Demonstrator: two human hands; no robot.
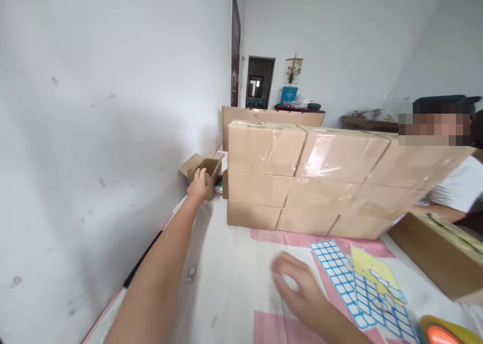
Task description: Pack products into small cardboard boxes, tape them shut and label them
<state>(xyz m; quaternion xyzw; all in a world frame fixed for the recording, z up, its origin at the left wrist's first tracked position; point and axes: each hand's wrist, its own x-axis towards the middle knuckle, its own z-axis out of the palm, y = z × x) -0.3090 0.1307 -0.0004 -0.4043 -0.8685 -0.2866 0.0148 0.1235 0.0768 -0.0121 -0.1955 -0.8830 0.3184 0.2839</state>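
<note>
Beside the wall, my left hand (198,184) reaches far forward, its fingers hooked over the near rim of a small open cardboard box (210,192). Inside the box I cannot make out any contents. My right hand (298,286) hovers above the white and pink tabletop (230,283), slightly blurred, with curled fingers, a gap between thumb and forefinger, and nothing visible in it. In front of both hands stands a wall of stacked, taped cardboard boxes (324,178). Blue-edged label sheets (341,278) and a yellow sheet (372,266) lie right of my right hand.
A roll of tape (449,329) sits at the lower right corner. Behind it is a long cardboard box (441,253). Another person in a white sleeve (458,188) is across the table at right. A white wall (94,133) bounds the left side.
</note>
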